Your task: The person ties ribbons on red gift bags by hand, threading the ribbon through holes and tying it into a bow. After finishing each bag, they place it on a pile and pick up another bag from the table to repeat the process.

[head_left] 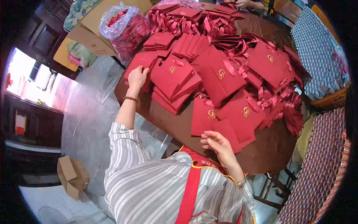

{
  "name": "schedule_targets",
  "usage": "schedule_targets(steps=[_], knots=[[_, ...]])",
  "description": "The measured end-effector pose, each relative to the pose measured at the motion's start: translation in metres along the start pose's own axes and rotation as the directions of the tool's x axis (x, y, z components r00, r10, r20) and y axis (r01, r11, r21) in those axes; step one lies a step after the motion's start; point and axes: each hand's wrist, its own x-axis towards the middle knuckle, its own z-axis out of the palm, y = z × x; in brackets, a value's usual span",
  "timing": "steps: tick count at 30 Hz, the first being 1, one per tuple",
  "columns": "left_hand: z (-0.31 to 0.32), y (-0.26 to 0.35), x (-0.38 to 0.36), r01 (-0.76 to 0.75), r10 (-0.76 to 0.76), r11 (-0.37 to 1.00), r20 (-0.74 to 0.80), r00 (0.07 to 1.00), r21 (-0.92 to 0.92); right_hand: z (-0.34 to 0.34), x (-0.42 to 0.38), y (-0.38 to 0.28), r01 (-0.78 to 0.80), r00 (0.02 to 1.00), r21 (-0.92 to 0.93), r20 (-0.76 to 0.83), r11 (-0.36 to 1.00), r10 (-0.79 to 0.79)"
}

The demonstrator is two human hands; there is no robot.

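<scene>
Red paper gift bags with gold lettering and ribbon handles cover the brown table (160, 114). My left hand (138, 77) reaches to the table's left edge, its fingers closed at a red paper bag (143, 59) on a low stack there. Fingertips are partly hidden against the red paper. Nearer my body, my right hand (219, 146) hovers by the front edge, fingers loosely bent and apart, holding nothing. Just beyond it lies a plain red bag (228, 132), beside a bag with a gold logo (204, 115). A fanned stack of bags (173, 74) sits between the hands.
A clear plastic sack (125, 31) of red items stands behind the table's left side, beside a cardboard box (91, 37). Racks of small packed items (317, 48) stand at right. Another person's hand (244, 3) shows at the far edge. An open carton (72, 175) is on the floor.
</scene>
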Motion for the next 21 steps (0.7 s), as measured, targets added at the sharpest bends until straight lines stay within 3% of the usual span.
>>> schedule_targets(steps=[1, 2, 4, 5, 6, 7, 11, 12, 13, 14, 15, 16, 17, 18, 19, 20, 21], knots=[[0.013, -0.012, 0.002, -0.154, 0.174, 0.975, -0.120, 0.977, 0.159, 0.000, -0.001, 0.001, 0.012, 1.000, 0.008, 0.008, 1.000, -0.012], [0.013, -0.018, 0.003, -0.149, 0.169, 0.976, -0.121, 0.978, 0.159, 0.000, -0.002, 0.002, 0.009, 1.000, 0.005, 0.011, 1.000, -0.009], [0.006, -0.022, 0.007, -0.284, 0.429, 0.860, -0.299, 0.852, 0.424, 0.000, -0.003, 0.002, 0.021, 1.000, -0.005, 0.005, 1.000, -0.021], [-0.003, -0.026, 0.014, -0.270, 0.516, 0.800, -0.386, 0.765, 0.535, -0.001, -0.003, 0.001, 0.022, 1.000, -0.006, 0.005, 1.000, -0.022], [-0.023, -0.018, 0.015, -0.173, 0.461, 0.787, -0.378, 0.803, 0.593, -0.001, -0.004, 0.000, 0.030, 1.000, -0.009, 0.005, 1.000, -0.030], [-0.042, -0.008, 0.017, -0.150, 0.524, 0.773, -0.487, 0.698, 0.617, 0.000, -0.004, -0.002, 0.038, 0.999, -0.011, 0.004, 0.999, -0.038], [-0.118, 0.077, -0.004, -0.260, 0.540, 0.829, -0.589, 0.602, 0.495, 0.012, 0.000, -0.024, 0.119, 0.993, -0.106, 0.010, 0.987, -0.119], [-0.128, 0.104, -0.016, -0.428, 0.402, 0.893, -0.676, 0.618, 0.140, 0.016, 0.000, -0.031, 0.125, 0.992, -0.102, -0.008, 0.987, -0.127], [-0.131, 0.127, -0.026, -0.548, 0.250, 0.803, -0.702, 0.667, -0.235, 0.019, -0.001, -0.039, 0.207, 0.978, -0.176, 0.007, 0.962, -0.209], [-0.128, 0.144, -0.035, -0.568, 0.260, 0.784, -0.698, 0.667, -0.251, 0.019, -0.002, -0.046, 0.287, 0.956, -0.248, 0.023, 0.925, -0.291], [-0.123, 0.160, -0.043, -0.547, 0.169, 0.580, -0.568, 0.805, -0.603, 0.014, -0.002, -0.048, 0.353, 0.930, -0.306, 0.009, 0.884, -0.368], [-0.118, 0.178, -0.050, -0.410, 0.150, 0.297, -0.381, 0.912, -0.863, 0.010, -0.005, -0.054, 0.362, 0.921, -0.310, -0.029, 0.879, -0.390], [-0.104, 0.192, -0.056, -0.311, 0.182, 0.214, -0.275, 0.944, -0.926, 0.005, -0.010, -0.059, 0.480, 0.804, -0.521, -0.059, 0.706, -0.591], [-0.102, 0.218, -0.073, -0.303, 0.223, 0.098, -0.275, 0.935, -0.948, 0.002, -0.016, -0.064, 0.514, 0.652, -0.711, -0.039, 0.480, -0.757], [-0.092, 0.234, -0.086, -0.234, 0.276, 0.073, -0.206, 0.939, -0.970, 0.001, -0.026, -0.068, 0.506, 0.598, -0.713, -0.116, 0.486, -0.793], [-0.087, 0.251, -0.100, -0.287, 0.352, 0.182, -0.211, 0.912, -0.940, -0.004, -0.038, -0.070, 0.534, 0.566, -0.675, -0.162, 0.509, -0.808], [-0.081, 0.266, -0.114, -0.292, 0.405, 0.173, -0.202, 0.892, -0.941, -0.010, -0.044, -0.071, 0.512, 0.530, -0.697, -0.205, 0.503, -0.823]])
